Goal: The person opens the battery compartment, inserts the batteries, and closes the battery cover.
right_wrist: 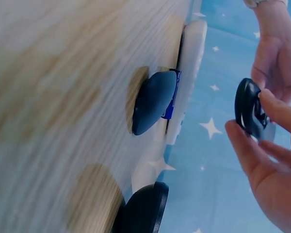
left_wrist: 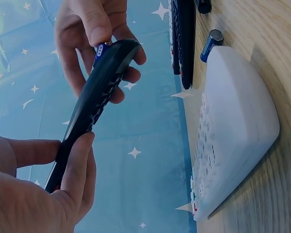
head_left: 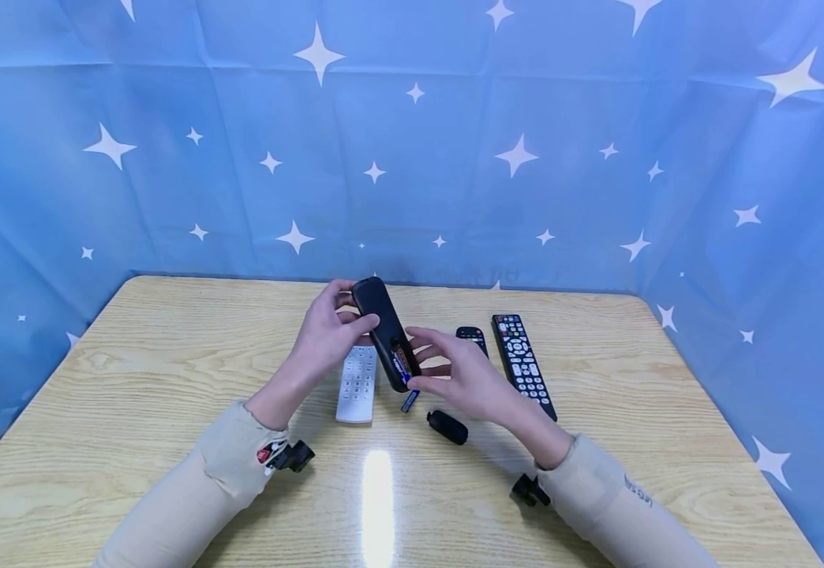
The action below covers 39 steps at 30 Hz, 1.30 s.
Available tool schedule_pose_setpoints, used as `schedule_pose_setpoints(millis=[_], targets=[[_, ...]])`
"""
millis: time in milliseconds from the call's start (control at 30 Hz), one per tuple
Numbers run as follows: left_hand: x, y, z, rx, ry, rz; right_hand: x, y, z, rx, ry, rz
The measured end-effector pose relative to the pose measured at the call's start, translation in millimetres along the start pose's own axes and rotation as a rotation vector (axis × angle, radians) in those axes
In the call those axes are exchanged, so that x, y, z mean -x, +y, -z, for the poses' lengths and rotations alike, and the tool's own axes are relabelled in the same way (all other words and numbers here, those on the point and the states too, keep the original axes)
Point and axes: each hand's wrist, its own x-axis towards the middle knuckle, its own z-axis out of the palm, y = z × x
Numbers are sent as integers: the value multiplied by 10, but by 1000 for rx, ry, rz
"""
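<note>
A black remote control [head_left: 375, 298] is held back side up above the table, its battery compartment uncovered. My left hand [head_left: 328, 330] grips its far end, thumb across the back. At the near end, my right hand [head_left: 470, 380] has its fingers against the remote's side and underside. Its thumb presses a blue battery [left_wrist: 101, 51] at the compartment's end. An orange-brown part [head_left: 401, 360] shows inside the compartment. Below the hands, a loose blue battery [head_left: 410, 401] lies on the table beside a black battery cover [head_left: 447, 427].
Under the left hand lies a white remote control [head_left: 357, 388]. To the right are a long black remote control [head_left: 523, 364] and another black one [head_left: 471, 334], partly hidden by the right hand. A blue star-patterned cloth [head_left: 412, 158] hangs behind the wooden table [head_left: 192, 379].
</note>
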Motion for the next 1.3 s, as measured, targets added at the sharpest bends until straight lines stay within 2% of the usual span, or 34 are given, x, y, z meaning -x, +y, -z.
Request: schedule_pose_setpoints(millis=[167, 333, 667, 833, 1300], targets=[[-3, -9, -1, 0, -3, 1, 6, 15, 18, 23, -27, -19], [2, -11, 0, -15, 0, 2, 5, 28, 22, 33, -31, 0], [1, -14, 11, -23, 9, 15, 9, 31, 7, 83, -26, 101], [-12, -12, 8, -19, 12, 17, 13, 36, -14, 117, -11, 123], [-7, 2, -8, -18, 21, 35, 15, -4, -23, 99, 24, 73]])
